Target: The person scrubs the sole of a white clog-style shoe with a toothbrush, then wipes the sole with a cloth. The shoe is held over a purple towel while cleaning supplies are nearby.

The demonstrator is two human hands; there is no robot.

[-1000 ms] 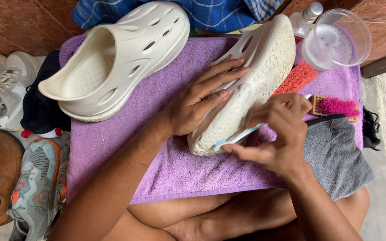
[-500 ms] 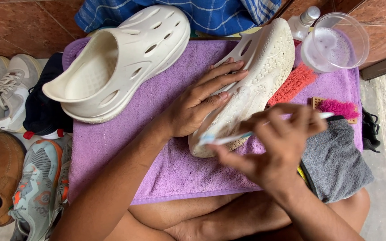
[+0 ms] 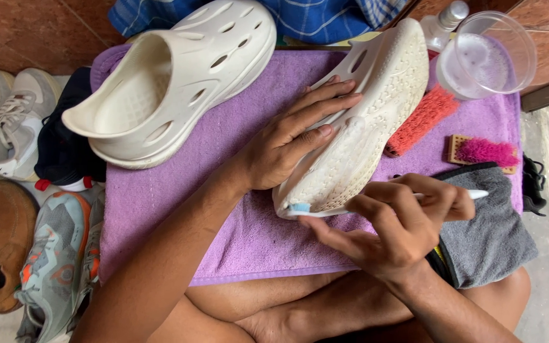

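Note:
My left hand (image 3: 290,136) grips a cream foam clog (image 3: 366,121) that lies sole up on a purple towel (image 3: 223,209). My right hand (image 3: 395,222) holds a white toothbrush (image 3: 300,208) whose blue bristle head touches the heel end of that sole. A second cream clog (image 3: 173,82) rests on its side on the towel at upper left, opening facing me.
An orange scrub brush (image 3: 424,117), a pink brush (image 3: 484,152), a clear cup of water (image 3: 487,57) and a small bottle (image 3: 443,22) sit at upper right. A grey cloth (image 3: 487,235) lies by my right hand. Several sneakers (image 3: 7,209) line the left edge.
My right hand has slid the toothbrush leftward and down along the sole's edge toward the heel. My left hand keeps its hold on the clog.

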